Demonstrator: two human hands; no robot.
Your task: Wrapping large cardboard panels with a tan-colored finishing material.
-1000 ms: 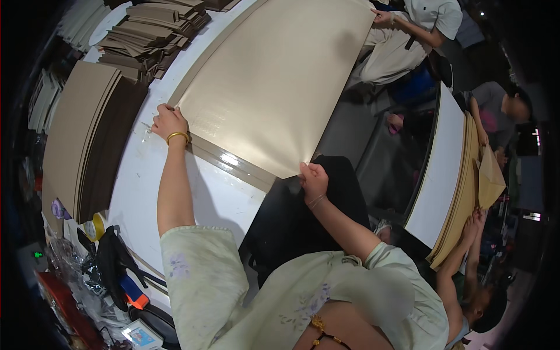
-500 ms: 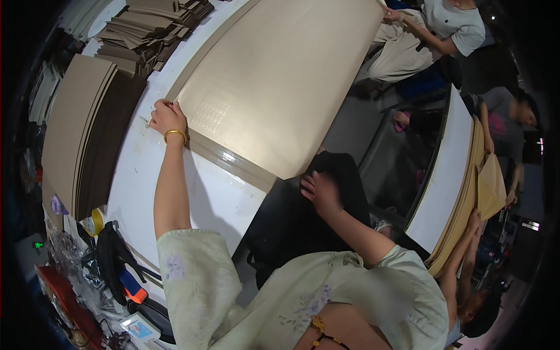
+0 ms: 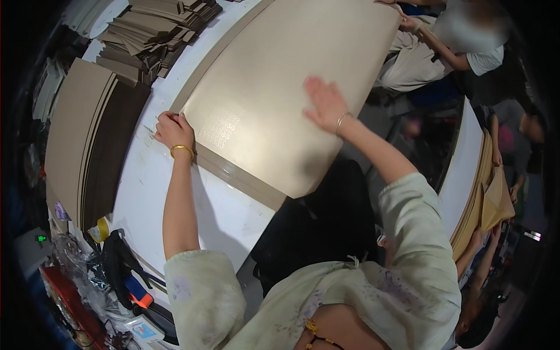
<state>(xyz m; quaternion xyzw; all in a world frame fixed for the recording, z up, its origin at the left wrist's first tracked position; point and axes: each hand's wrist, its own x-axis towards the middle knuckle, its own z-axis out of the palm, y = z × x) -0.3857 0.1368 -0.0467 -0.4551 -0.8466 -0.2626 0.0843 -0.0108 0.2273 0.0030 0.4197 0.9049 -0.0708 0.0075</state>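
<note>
A large, glossy pale-gold sheet lies over a brown cardboard panel, whose border shows along the left and near edges. My left hand, with a gold bangle at the wrist, has its fingers curled over the sheet's near left corner and grips it there. Above the sheet's right half is my right hand, palm down with fingers stretched, slightly blurred by motion. It holds nothing; whether it touches the surface I cannot tell. At the far right end, a co-worker's hand is at the sheet's edge.
Stacked cardboard panels and a pile of cardboard strips stand along the left of the white table. Yellow tape and plastic wrapping lie at lower left. Co-workers handle tan sheets at a second table on the right.
My right hand has swung from beside the sheet's near corner up and forward over its surface. My left hand stays at the corner. The co-worker at the far end has leaned in.
</note>
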